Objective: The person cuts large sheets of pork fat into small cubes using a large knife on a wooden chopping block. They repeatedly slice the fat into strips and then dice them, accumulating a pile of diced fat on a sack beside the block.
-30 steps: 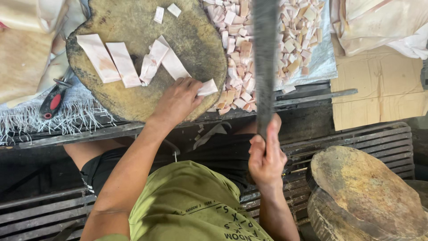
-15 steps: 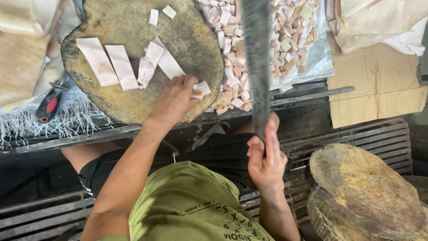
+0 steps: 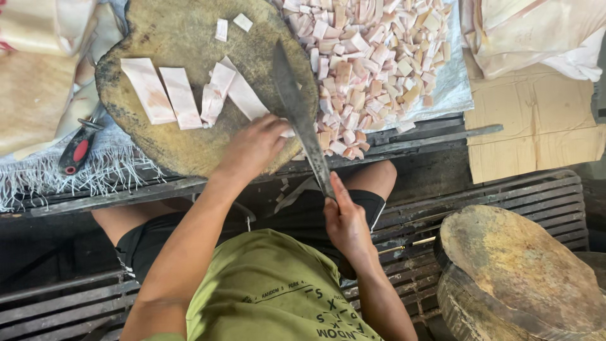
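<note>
My right hand (image 3: 346,221) grips the handle of a long dark cleaver (image 3: 297,107), whose blade lies tilted across the right side of a round wooden chopping block (image 3: 183,145). My left hand (image 3: 255,146) rests on the block's near right edge, fingers on a pale strip right next to the blade. Several long pale strips (image 3: 183,95) lie across the block, and two small cut bits (image 3: 230,26) sit near its far edge.
A heap of small pale cut pieces (image 3: 372,57) lies on a white sack to the right of the block. A red-handled tool (image 3: 79,148) lies at the left. Cardboard (image 3: 536,126) is at the right, a second round block (image 3: 517,271) lower right, on metal slats.
The cleaver has swung from upright over the heap down and left onto the block beside my left hand. My left hand has stayed on the strip at the block's edge.
</note>
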